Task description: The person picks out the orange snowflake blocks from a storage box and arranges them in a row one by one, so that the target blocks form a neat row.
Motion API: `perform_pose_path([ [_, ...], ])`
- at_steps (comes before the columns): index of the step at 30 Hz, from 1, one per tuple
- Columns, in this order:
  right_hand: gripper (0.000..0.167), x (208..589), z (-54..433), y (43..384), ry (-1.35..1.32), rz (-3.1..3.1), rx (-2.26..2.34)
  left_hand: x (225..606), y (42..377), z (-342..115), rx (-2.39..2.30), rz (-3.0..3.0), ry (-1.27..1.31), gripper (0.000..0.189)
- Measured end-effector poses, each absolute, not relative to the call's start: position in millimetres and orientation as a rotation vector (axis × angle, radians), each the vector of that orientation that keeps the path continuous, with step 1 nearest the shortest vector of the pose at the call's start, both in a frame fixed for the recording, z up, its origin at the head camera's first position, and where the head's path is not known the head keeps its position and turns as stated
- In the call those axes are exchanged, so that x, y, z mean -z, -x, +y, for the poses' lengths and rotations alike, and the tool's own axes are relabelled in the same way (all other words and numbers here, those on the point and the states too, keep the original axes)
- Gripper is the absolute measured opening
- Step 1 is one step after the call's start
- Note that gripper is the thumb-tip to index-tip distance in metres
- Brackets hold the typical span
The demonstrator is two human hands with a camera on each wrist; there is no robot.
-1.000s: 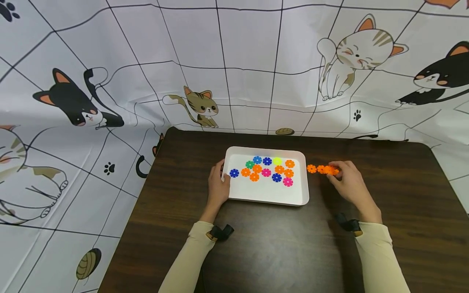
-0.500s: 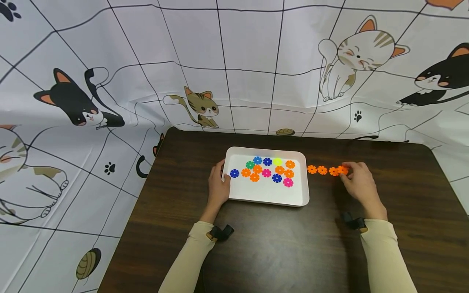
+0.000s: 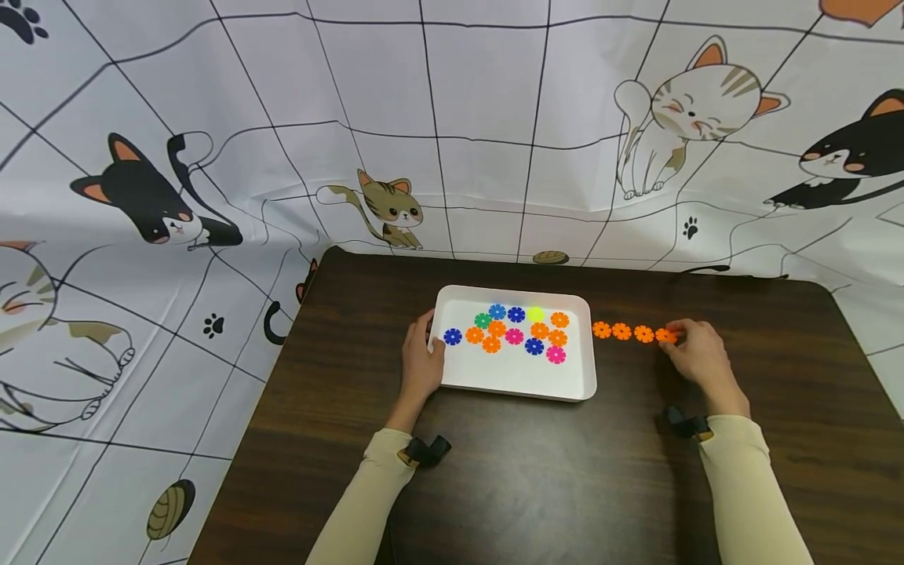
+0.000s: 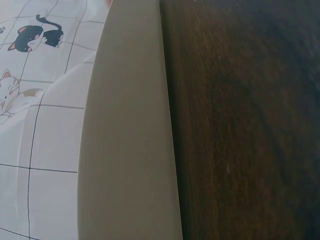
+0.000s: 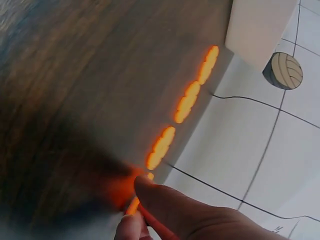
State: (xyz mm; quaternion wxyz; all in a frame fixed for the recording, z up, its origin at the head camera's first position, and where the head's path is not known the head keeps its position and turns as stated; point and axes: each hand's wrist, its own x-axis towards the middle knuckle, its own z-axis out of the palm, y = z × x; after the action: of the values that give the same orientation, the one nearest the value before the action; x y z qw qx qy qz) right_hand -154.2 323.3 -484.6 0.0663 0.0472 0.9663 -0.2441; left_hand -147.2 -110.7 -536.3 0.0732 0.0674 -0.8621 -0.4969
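Observation:
In the head view my left hand [image 3: 422,357] holds the left end of a shallow white tray [image 3: 508,378], thumb at the rim. The left wrist view is mostly filled by the tray's side wall [image 4: 130,125]. Several notched, flower-shaped plastic discs lie in the tray, among them a yellow disc [image 3: 535,313], a green disc [image 3: 483,320] and a pink disc [image 3: 555,355]. My right hand [image 3: 701,357] pinches an orange disc [image 3: 665,335] between thumb and fingers, low over the table. That disc is partly hidden by the thumb in the right wrist view.
Three more orange discs [image 3: 621,331] lie in a line between the tray's right side and my right hand. Dark wood tabletop [image 3: 537,479] surrounds the tray. Behind the table's far edge hangs a white cloth [image 3: 487,165] printed with cats and grid lines.
My right hand has moved right with an orange disc, from overlapping the row to its right end. The discs now stand apart from one another. The left hand keeps its hold on the tray.

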Motion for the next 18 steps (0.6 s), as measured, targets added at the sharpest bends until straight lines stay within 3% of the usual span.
perform_pose_path([
  [18,0.047,481.8,317.1,156.0,-0.115,2.971,0.762,538.8,147.5,-111.4,1.532,-2.580,-0.200,0.052],
])
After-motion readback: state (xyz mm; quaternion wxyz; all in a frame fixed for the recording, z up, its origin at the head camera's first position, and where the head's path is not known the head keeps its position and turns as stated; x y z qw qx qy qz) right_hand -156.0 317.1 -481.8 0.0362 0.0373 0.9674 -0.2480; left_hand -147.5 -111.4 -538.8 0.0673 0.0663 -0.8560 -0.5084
